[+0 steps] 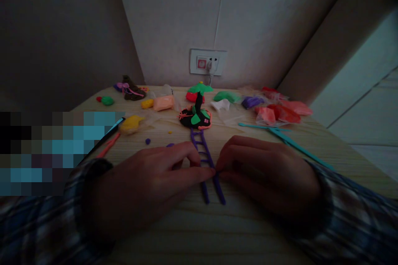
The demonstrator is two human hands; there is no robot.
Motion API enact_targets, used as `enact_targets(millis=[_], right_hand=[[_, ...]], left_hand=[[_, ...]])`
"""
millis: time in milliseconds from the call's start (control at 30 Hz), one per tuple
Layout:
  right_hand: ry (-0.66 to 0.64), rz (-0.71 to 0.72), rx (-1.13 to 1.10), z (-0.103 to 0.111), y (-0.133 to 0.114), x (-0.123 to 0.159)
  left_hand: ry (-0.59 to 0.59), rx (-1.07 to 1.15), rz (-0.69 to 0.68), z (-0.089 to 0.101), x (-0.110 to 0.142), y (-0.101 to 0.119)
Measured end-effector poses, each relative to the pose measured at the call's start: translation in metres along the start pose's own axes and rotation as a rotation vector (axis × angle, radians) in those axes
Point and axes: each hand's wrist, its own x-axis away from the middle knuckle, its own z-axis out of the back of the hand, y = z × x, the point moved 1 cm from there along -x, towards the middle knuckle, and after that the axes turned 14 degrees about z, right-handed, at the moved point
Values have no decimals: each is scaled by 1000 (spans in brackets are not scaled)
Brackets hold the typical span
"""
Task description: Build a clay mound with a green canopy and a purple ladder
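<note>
A purple clay ladder [205, 147] lies flat on the wooden table, with two long rails and several rungs at its far part. My left hand [152, 174] curls over it, index fingertip by the left rail and thumb against the right rail. From the other side my right hand [267, 169] pinches at the right rail, fingertips bunched close to my left thumb. Exactly what sits between those fingertips is hidden. Touching the ladder's far end is a black clay piece [187, 120] with green leaves, orange trim and a green-topped stem.
Clay packets line the back: orange [163, 102], green [226, 97], purple [252, 102] and red [281, 114]. A brown clay figure [132, 89] stands far left, near yellow clay [131, 124]. Teal tools [300, 148] lie right; a wall socket [208, 62] holds a plug.
</note>
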Motion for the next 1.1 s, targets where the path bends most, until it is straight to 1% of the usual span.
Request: enact_targets(millis=[133, 200, 600, 733, 933, 1100], right_hand=[[1, 3, -13, 0, 0, 0], [2, -2, -2, 1, 0, 0], [-7, -9, 54, 1, 1, 0], [-24, -40, 93, 3, 3, 1], [-40, -111, 158, 6, 7, 2], [-45, -150, 200, 12, 8, 2]], left_hand=[[12, -93, -114, -1, 1, -3], [16, -127, -132, -1, 3, -4], [39, -180, -168, -3, 3, -6], [30, -175, -160, -2, 2, -5], [62, -158, -139, -5, 5, -7], [50, -169, -139, -4, 4, -5]])
